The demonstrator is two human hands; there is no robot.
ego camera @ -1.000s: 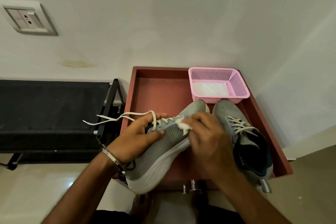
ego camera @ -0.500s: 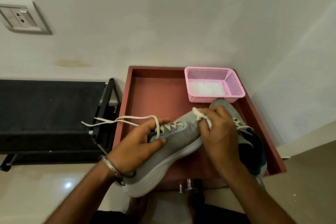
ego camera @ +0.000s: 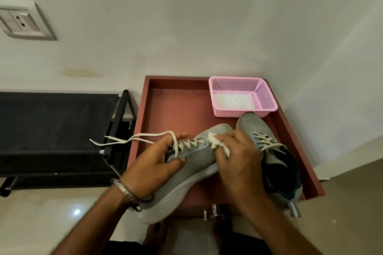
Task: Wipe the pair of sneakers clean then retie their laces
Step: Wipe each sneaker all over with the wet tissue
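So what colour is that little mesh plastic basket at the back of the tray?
Pink. The mesh plastic basket shows clearly in the head view.

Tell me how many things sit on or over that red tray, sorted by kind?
Grey sneakers: 2, one held and one resting on the tray.
Pink basket: 1.
White wipe in the right hand: 1.
White pad in the basket: 1.
Total: 5, on the red tray.
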